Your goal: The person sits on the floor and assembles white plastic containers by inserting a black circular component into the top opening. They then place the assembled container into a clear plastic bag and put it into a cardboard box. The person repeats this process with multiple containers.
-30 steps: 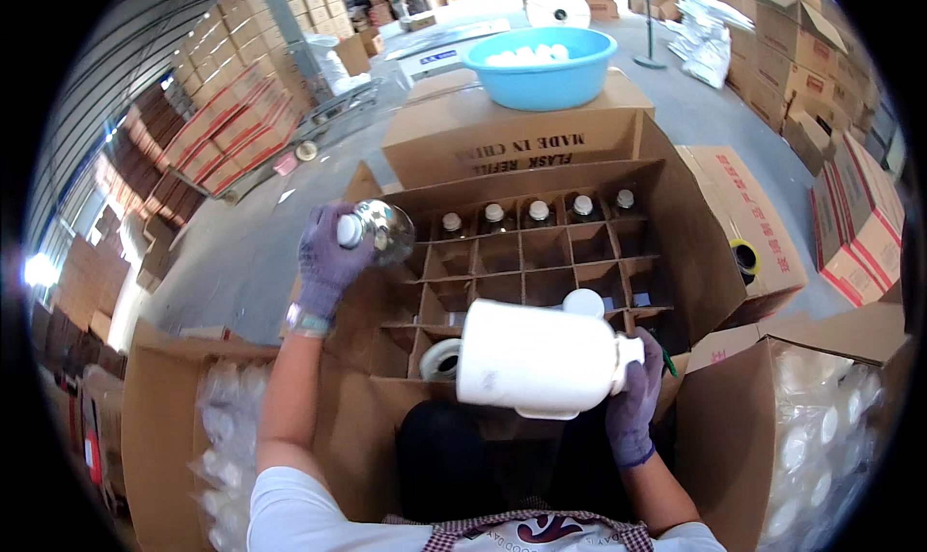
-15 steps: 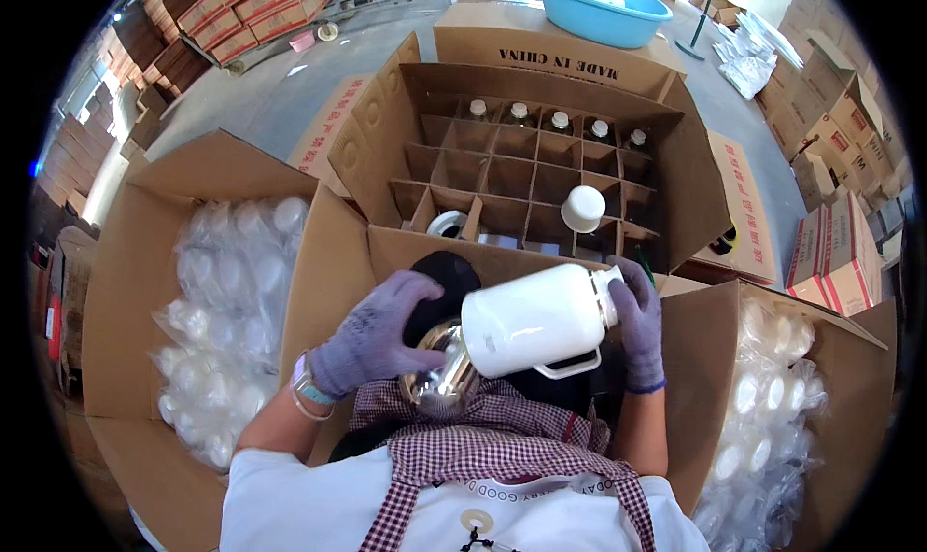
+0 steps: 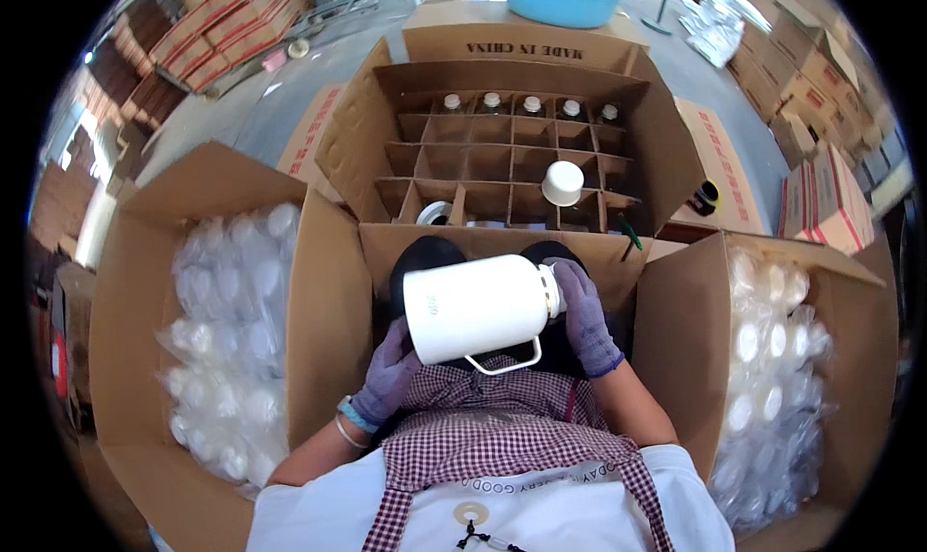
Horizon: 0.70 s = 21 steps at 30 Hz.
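The right hand (image 3: 584, 315), in a purple glove, is wrapped around the neck end of a white jug (image 3: 478, 306), its grip closed on the mouth of the jug. The left hand (image 3: 389, 373), gloved the same, cups the jug's base from below and to the left, fingers clamped against the bottom edge. The jug lies on its side across the person's lap, long axis running left to right, base toward the left hand and neck toward the right, with its wire handle (image 3: 502, 359) hanging on the underside toward the body. Both hands are on it, so neither is nearer. Both forearms come up from the lower edge, elbows bent and drawn in close over a checked apron (image 3: 483, 436).

Just beyond the jug stands an open cardboard carton (image 3: 666, 156) with a grid of dividers; capped bottles (image 3: 526, 105) fill its far row, and a white cap (image 3: 562, 182) shows in a nearer cell. On either side sit open boxes of clear bagged pieces, the left box (image 3: 145, 291) and the right box (image 3: 850, 301). A blue basin (image 3: 560, 0) rests on a carton further off.
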Available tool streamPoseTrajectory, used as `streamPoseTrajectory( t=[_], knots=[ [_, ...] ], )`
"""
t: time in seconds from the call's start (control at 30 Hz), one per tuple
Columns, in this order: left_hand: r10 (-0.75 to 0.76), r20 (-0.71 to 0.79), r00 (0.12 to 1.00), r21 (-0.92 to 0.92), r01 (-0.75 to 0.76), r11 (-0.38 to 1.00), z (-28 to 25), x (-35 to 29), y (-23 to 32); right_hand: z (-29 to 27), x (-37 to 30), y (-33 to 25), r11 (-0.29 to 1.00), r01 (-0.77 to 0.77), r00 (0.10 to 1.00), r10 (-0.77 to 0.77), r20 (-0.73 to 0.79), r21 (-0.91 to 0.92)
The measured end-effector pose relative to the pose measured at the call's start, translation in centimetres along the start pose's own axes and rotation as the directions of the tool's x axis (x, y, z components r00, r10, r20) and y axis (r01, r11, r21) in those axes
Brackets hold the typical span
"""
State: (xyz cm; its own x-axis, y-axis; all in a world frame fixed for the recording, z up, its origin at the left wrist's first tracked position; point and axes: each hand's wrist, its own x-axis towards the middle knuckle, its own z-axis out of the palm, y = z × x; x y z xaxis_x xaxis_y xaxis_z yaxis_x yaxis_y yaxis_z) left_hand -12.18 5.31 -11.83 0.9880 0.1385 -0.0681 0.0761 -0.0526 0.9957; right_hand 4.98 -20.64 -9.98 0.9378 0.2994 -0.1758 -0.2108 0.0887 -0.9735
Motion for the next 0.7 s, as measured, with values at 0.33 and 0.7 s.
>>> streamPoseTrajectory(
  t=[0.33,0.7],
  knots=[
    [0.157,0.129,0.979,0.234,-0.184,0.955,-3.4,4.4,-0.5,2.9,-6.8,-10.4,0.581,0.72,0.653,-0.753,0.086,-0.378],
    [-0.049,0.038,0.998,-0.14,0.054,0.989,-3.5,-0.4,1.1,5.2,-7.2,-10.0,0.63,0.777,0.629,-0.776,0.039,0.006]
  ],
)
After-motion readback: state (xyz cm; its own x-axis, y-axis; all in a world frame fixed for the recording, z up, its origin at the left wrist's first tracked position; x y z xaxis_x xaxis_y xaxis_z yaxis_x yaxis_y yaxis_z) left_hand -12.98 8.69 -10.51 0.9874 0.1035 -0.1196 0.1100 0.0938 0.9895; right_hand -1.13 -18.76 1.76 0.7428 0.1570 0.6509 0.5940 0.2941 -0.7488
